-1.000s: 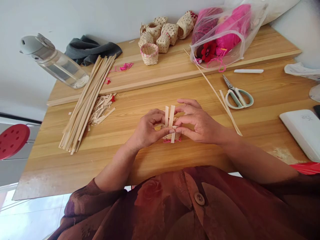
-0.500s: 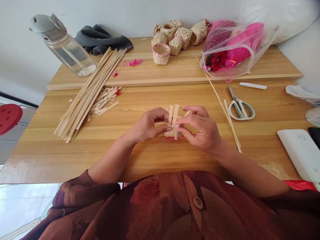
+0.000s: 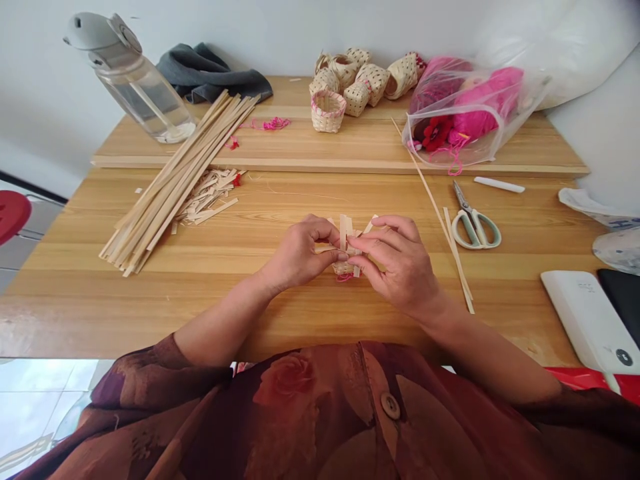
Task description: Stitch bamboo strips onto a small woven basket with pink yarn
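L hand (image 3: 297,255) & R hand (image 3: 403,267) both pinch, fingers curled close on upright strips of small woven basket (image 3: 344,269), held just above table (image 3: 150,313). Scissors (image 3: 475,228) to R, strip pile (image 3: 165,193) to L, more baskets (image 3: 353,83) far side.

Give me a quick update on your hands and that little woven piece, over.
Left hand and right hand gripping small woven basket at its upright strips. Scissors lie off to the right.

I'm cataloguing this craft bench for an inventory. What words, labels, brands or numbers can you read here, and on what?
No text can be read with certainty.
Crumpled white wrapper: blue print, too blurred to read.
White rounded device: no legible text.
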Motion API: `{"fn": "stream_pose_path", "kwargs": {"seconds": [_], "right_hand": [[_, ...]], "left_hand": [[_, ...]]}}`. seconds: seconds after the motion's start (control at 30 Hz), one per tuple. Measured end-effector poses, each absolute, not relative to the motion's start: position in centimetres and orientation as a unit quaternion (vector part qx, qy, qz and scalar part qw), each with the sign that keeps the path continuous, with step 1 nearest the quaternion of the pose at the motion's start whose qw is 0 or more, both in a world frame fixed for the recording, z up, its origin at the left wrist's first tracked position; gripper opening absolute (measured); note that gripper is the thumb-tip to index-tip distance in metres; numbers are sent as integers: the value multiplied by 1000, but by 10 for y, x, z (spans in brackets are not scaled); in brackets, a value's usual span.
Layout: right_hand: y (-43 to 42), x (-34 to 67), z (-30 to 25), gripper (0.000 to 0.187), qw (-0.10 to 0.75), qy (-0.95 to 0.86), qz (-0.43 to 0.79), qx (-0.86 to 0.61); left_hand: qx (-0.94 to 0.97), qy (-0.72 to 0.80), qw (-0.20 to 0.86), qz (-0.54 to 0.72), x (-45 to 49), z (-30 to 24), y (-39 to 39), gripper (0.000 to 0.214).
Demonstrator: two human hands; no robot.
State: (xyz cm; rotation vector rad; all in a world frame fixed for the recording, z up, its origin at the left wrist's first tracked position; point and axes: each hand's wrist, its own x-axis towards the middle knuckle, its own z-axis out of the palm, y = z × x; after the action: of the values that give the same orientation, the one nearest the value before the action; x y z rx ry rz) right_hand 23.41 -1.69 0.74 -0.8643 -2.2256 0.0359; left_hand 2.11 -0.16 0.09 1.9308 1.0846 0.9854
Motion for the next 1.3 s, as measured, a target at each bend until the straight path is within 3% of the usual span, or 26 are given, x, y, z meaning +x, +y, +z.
{"fn": "stream_pose_path", "kwargs": {"seconds": [0.57, 0.87, 1.1, 1.23, 1.3], "right_hand": [[-21, 238, 9, 5, 315, -877, 24, -362], [-21, 241, 10, 14, 247, -896, 59, -364], [-18, 241, 10, 14, 249, -893, 84, -365], [-16, 243, 10, 11, 246, -887, 98, -377], [-15, 243, 10, 12, 246, -885, 105, -381]], "left_hand": [[809, 362, 249, 390, 26, -5, -3, 14], [845, 316, 195, 386, 28, -9, -1, 23], [854, 281, 227, 375, 21, -5, 4, 23], [832, 271, 316, 365, 11, 7, 1, 50], [810, 287, 328, 393, 8, 14, -1, 49]]}}
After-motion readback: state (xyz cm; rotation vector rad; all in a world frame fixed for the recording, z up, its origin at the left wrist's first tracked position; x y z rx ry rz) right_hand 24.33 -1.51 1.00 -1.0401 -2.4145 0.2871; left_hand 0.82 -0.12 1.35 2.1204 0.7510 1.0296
